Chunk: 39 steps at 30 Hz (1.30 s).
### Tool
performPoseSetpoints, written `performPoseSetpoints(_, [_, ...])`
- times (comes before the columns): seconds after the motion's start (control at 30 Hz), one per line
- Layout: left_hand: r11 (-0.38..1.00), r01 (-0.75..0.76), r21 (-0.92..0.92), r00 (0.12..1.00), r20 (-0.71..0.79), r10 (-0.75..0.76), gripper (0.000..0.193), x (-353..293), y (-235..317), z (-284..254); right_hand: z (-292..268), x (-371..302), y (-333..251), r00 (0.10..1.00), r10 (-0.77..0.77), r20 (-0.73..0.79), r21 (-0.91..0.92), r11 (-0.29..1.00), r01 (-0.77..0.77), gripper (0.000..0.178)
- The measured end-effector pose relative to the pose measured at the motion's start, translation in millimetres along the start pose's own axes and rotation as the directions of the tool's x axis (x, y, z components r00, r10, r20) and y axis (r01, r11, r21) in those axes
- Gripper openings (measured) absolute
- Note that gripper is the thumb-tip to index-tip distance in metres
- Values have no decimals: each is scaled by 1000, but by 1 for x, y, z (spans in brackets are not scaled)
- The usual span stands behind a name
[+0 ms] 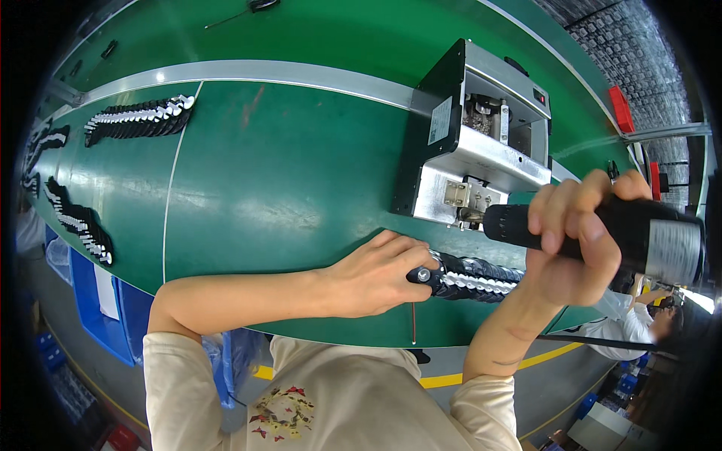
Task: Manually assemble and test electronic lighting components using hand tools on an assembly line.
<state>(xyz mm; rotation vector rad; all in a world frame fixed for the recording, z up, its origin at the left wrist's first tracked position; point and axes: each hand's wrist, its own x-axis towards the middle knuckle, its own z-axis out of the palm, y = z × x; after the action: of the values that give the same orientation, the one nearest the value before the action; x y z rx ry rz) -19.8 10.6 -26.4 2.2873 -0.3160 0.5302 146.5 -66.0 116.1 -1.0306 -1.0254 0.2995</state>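
Note:
My right hand point(575, 233) is wrapped round a black electric screwdriver point(613, 237), held almost level. The screwdriver's nose points at the front outlet of a metal-and-black screw feeder point(481, 161); whether its tip touches a screw there I cannot tell. On the green bench, my left hand point(376, 274) has its fingers closed on a small black part point(420, 279) with a round silver face. This part lies at the left end of a tight row of similar black-and-white parts point(477, 282). The row's right end passes behind my right wrist.
More rows of black-and-white parts point(143, 120) lie on the bench's left side, with a curved row point(79, 222) nearer its edge. A thin red stick point(414, 323) lies by my left hand. Blue bins point(98, 301) stand below the bench. Another person point(632, 319) sits at the right.

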Motion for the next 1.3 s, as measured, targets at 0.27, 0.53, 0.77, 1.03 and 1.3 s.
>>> performPoseSetpoints(0.27, [1000, 7, 18, 1000, -9, -7, 22, -1, 0, 0, -6, -14, -1, 990, -6, 141, 130, 991, -13, 39])
performPoseSetpoints(0.53, [1000, 10, 17, 999, -50, -10, 13, -1, 1, 2, -16, -74, -20, 988, 95, 124, 163, 980, -115, 44])
performPoseSetpoints(0.77, [1000, 16, 16, 1000, -27, -15, 14, -1, 0, 0, -6, -84, -5, 988, -9, 152, 115, 993, -8, 38])
performPoseSetpoints(1.03, [1000, 15, -15, 999, -30, -15, 14, -1, 2, -1, -8, -80, -10, 918, 2, 395, -1, 1000, -2, 38])
performPoseSetpoints(1.3, [993, 92, -70, 996, 15, -91, 26, 5, 8, -11, -6, -81, -16, 984, 101, 145, 92, 989, -115, 39])
